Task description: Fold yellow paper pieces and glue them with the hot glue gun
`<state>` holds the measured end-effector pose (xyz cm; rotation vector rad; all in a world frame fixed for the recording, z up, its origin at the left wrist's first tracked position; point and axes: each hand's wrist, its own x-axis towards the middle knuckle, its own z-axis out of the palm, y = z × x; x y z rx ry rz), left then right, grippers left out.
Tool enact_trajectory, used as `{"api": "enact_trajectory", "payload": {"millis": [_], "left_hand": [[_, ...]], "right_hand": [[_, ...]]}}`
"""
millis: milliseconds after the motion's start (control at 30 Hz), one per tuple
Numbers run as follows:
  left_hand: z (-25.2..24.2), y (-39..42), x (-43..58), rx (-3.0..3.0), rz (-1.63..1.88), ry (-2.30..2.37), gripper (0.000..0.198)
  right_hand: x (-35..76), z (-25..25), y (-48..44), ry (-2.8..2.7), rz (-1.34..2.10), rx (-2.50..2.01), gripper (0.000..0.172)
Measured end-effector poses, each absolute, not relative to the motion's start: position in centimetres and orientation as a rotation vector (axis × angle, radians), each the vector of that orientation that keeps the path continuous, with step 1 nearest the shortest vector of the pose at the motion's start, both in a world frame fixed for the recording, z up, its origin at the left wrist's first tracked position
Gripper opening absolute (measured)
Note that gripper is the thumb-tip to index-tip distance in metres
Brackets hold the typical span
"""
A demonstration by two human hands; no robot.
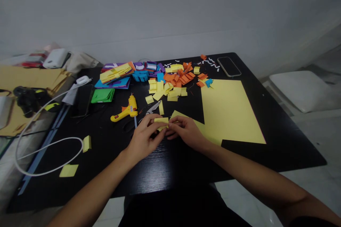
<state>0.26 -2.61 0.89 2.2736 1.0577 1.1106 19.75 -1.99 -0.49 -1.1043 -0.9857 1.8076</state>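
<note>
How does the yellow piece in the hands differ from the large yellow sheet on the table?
Size: the yellow piece is small, while the large yellow sheet is many times bigger.
Pose: the yellow piece is held at the fingertips of the left hand and right hand; the large yellow sheet lies flat on the black table.
Shared: both are yellow and look like paper.
</note>
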Motion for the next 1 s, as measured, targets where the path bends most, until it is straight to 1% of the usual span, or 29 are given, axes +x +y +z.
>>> {"api": "enact_trajectory", "payload": {"millis": [233,400,600,767,1000], "left_hand": [[1.09,-2.67,0.17,2.344,1.157,1.061,0.017],[1.12,-2.69,0.05,2.371,1.11,1.084,0.015],[1.03,-2.66,-0.16,2.376,1.09,1.058,0.02],[0.95,-2.64,-0.25,2.369,1.051,1.072,0.018],[1.15,-2.63,-0.17,2.326,1.084,1.076,0.023]], "right_hand": [[19.86,-0.2,-1.99,-0.989,1.806,-1.079,0.035],[19.88,-0.04,-2.04,-0.976,1.823,-1.097,0.034],[19.92,0.21,-2.07,-0.973,1.821,-1.094,0.037],[19.97,0.1,-2.05,-0.992,1.822,-1.079,0.04],[19.95,-0.19,-1.99,-1.005,1.821,-1.073,0.036]]}}
